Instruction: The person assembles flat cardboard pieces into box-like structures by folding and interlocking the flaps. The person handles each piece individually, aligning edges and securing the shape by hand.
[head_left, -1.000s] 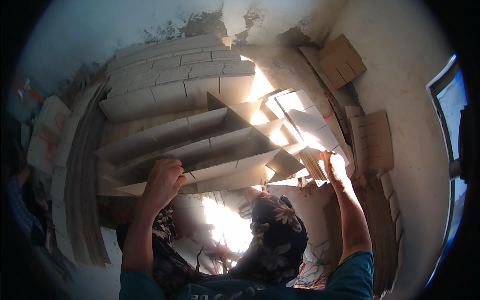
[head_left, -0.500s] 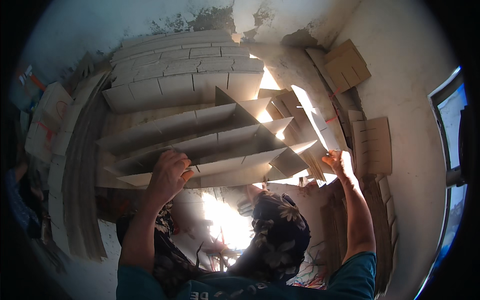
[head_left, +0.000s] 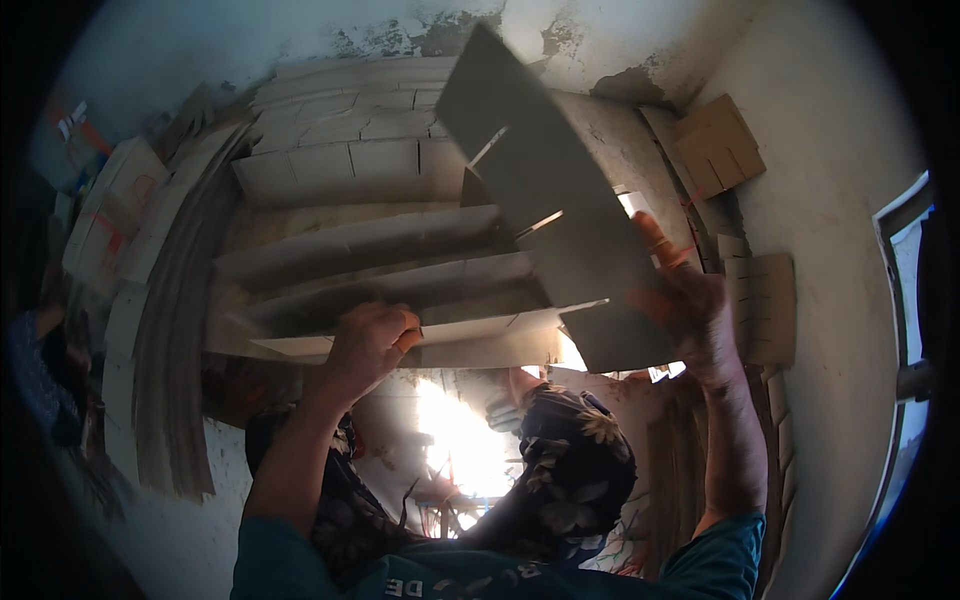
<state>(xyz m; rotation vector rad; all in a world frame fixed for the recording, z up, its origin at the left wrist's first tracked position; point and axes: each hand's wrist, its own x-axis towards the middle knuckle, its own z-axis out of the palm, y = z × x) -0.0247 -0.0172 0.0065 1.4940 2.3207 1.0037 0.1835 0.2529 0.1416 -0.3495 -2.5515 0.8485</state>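
Note:
My left hand (head_left: 370,345) is closed on the top edge of the nearest long cardboard strip (head_left: 480,338), which stands on edge. Orange coverings show on some fingertips. Two more long strips, a middle strip (head_left: 400,292) and a far strip (head_left: 360,245), stand roughly parallel behind it. In my right hand (head_left: 690,305), partly blurred, is a grey slotted cardboard divider (head_left: 570,230) gripped by its right edge. This divider slants across the right ends of the strips, its slots facing left, and hides part of them. Whether its slots engage the strips I cannot tell.
Stacked slotted cardboard strips (head_left: 350,170) lie at the back. More cardboard bundles (head_left: 180,350) stand at the left, and brown slotted pieces (head_left: 765,310) lean by the right wall. At the far left edge another person's sleeve (head_left: 40,385) shows.
My right hand has brought the slotted divider in from the right, across the right ends of the strips. My left hand stays on the nearest strip, while the view has shifted slightly.

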